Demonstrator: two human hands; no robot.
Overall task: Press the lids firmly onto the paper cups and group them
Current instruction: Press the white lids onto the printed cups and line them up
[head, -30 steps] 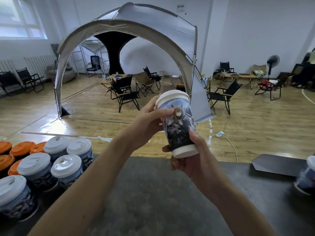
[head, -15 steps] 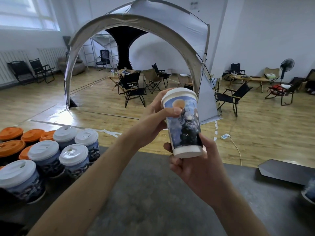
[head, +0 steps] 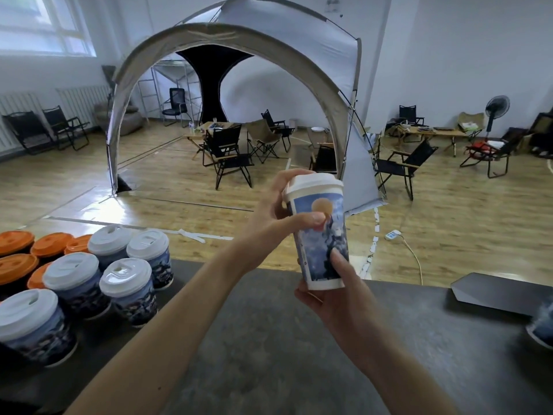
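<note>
Paper cup (head: 321,244) with a printed wall, held upright in the air above the near edge of the dark table (head: 269,339), well apart from the cups already set down. The right hand (head: 332,298) grips its base, thumb up the printed wall. The left hand (head: 275,217) grips the top, thumb on the wall just below the rim and fingers curled behind the white lid (head: 314,182). The lid sits level on the rim (whether it is fully snapped down cannot be told from this angle).

Progress, as judged: the task is well advanced. Five white-lidded cups (head: 71,274) stand close together at the table's left, lids on. The held cup appears to be at the pressing or checking step and has not yet joined them.

Count:
- White-lidded cups: six, with five grouped and one in hand.
- Orange-lidded containers (head: 16,263): five visible, behind and left of the white group, some partly hidden.
- A further cup (head: 542,327): one, at the right edge, blurred and cut off, so its lid cannot be judged. It probably remains to be done.
</note>
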